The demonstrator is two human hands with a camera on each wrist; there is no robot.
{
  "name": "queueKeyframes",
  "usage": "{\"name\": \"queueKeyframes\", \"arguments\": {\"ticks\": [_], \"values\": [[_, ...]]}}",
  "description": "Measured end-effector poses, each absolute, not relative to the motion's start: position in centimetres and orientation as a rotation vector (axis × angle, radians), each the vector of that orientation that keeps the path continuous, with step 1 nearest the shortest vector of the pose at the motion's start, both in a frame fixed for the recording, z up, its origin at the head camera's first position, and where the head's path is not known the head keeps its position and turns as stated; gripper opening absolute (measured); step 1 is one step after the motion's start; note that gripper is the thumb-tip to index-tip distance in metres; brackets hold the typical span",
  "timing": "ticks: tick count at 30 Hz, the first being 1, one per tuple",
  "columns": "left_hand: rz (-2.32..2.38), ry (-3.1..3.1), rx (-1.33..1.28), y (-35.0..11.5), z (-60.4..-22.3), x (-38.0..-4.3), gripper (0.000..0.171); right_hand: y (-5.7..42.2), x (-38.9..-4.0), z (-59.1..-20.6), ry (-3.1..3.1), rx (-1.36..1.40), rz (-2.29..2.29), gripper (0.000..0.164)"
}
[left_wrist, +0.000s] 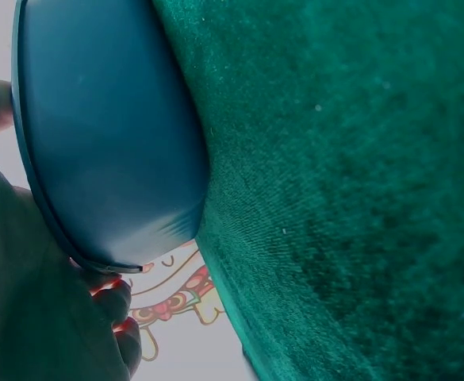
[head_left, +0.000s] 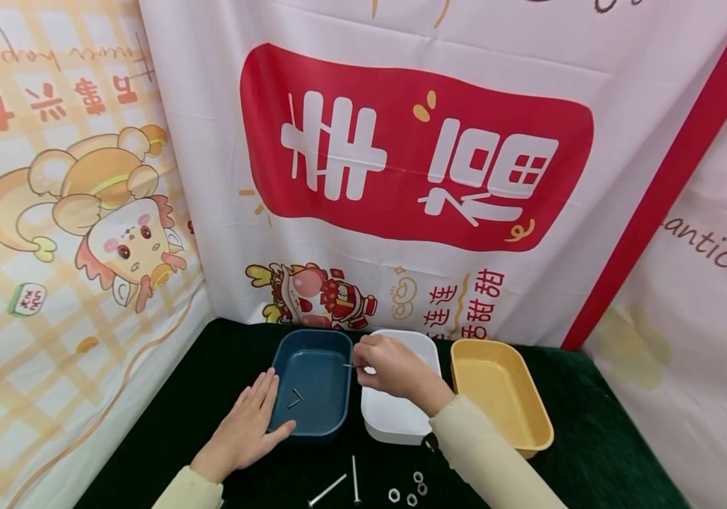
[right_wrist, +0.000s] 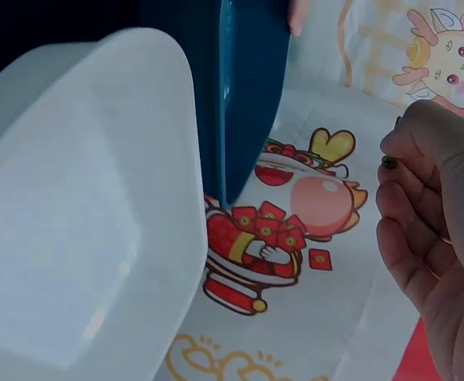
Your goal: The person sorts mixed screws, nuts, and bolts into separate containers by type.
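My left hand (head_left: 245, 424) rests against the left side of the blue tray (head_left: 312, 420), fingers extended along its rim and thumb spread at the front corner. Two small screws (head_left: 295, 404) lie inside that tray. Above the white tray (head_left: 395, 424), close to the blue tray's right rim, my right hand (head_left: 392, 364) pinches a small screw (right_wrist: 389, 162) between thumb and fingertips. The screw's shaft points left in the head view; the fingers hide part of it. In the left wrist view the blue tray's outer wall (left_wrist: 113, 119) stands beside the hand.
A yellow tray (head_left: 497, 382) stands to the right, partly behind the right sleeve. Two long bolts (head_left: 355, 477) and several hex nuts (head_left: 394, 490) lie in front of the trays on the dark green cloth (head_left: 612, 438). A printed curtain (head_left: 223, 233) hangs behind.
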State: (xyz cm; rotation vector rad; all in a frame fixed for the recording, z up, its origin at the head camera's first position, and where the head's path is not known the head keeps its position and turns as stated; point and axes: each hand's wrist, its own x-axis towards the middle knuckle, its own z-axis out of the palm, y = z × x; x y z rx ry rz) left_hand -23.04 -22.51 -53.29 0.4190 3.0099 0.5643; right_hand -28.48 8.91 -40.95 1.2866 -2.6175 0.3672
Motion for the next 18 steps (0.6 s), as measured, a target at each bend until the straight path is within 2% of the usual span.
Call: {"name": "queueKeyframes", "arguments": {"ticks": [7, 12, 18], "values": [[0.558, 3.010, 0.416, -22.5, -53.3, -23.0, 0.103, 6.9, -29.4, -42.9, -2.588, 1.280, 0.380, 0.008], [0.557, 3.010, 0.417, -22.6, -53.2, -23.0, 0.105, 5.7, -30.0, -44.4, -2.626, 1.240, 0.443, 0.003], [0.560, 3.014, 0.424, -22.5, -53.3, -23.0, 0.103, 5.2, -30.1, -45.3, -2.675, 1.203, 0.471, 0.023]]}}
